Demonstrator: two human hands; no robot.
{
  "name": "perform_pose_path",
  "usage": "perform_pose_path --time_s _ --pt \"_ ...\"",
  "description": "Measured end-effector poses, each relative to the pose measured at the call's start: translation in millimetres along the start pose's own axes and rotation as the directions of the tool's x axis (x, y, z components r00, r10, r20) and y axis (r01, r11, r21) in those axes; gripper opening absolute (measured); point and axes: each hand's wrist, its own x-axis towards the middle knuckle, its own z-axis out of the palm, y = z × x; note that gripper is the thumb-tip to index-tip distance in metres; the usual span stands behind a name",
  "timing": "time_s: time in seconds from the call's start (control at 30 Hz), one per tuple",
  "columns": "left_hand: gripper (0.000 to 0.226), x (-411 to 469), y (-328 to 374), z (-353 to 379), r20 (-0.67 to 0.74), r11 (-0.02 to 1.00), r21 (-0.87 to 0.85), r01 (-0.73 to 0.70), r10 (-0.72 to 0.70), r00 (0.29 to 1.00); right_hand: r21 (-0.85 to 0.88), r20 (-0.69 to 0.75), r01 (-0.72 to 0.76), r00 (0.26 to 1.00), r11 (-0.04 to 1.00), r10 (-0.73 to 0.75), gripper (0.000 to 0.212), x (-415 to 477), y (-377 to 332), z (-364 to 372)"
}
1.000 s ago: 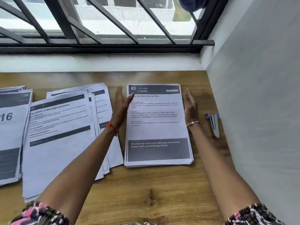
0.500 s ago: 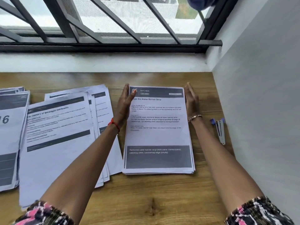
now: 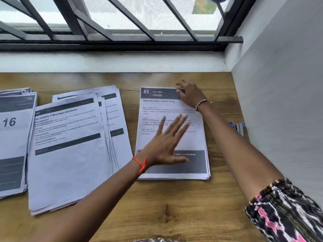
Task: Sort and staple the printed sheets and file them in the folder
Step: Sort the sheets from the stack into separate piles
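- Spreading straight and wide, the fingers of the left hand [image 3: 166, 147] lay over the middle of the printed stack [image 3: 192, 142] headed "85 Kitchen". Motion blur hid whether the palm pressed down, but I took it as pinning the sheets so they would not slide.
- The right hand [image 3: 189, 95] sat at the stack's far right corner, fingertips bent over the top edge and thumb on the dark header. Whether they pinched a sheet or only touched it, I could not tell. It looked placed to square or lift that corner.
- The stack lay flat on the wooden desk [image 3: 157, 206], directly under both sets of fingers, its edges nearly flush.
- The stapler [image 3: 238, 127] lay by the wall, right of the right wrist and apart from the fingers, within easy reach for the stapling, I judged.
- A fanned pile [image 3: 70, 145] and a numbered pile [image 3: 12, 137] showing "16" lay left of the left fingers, apparently unsorted.
- No folder showed.
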Motion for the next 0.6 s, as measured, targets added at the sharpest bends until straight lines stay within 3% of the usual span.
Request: perform_pose_path --time_s 0.1,0.4,0.53,0.6 --pt "0.104 -25.8 23.2 27.5 0.059 0.98 0.155 -0.128 0.12 0.991 -0.107 0.024 0.007 1.0 0.994 -0.004 0.028 6.5 -11.3 3.9" --pt "0.082 -43.1 27.3 49.9 0.195 0.969 0.222 -0.109 0.065 0.979 -0.179 0.028 0.033 0.999 0.983 -0.029 0.027 8.7 -13.9 11.7" --pt "0.082 -42.9 27.9 53.9 0.163 0.971 0.209 -0.113 0.079 0.984 -0.211 0.057 0.045 0.998 0.976 -0.034 0.028 6.8 -13.4 11.3" --pt "0.083 -41.6 30.0 52.4 0.14 0.976 0.191 -0.106 0.08 0.987 -0.146 0.051 0.013 0.999 0.989 -0.006 0.026 4.9 -11.9 10.8"
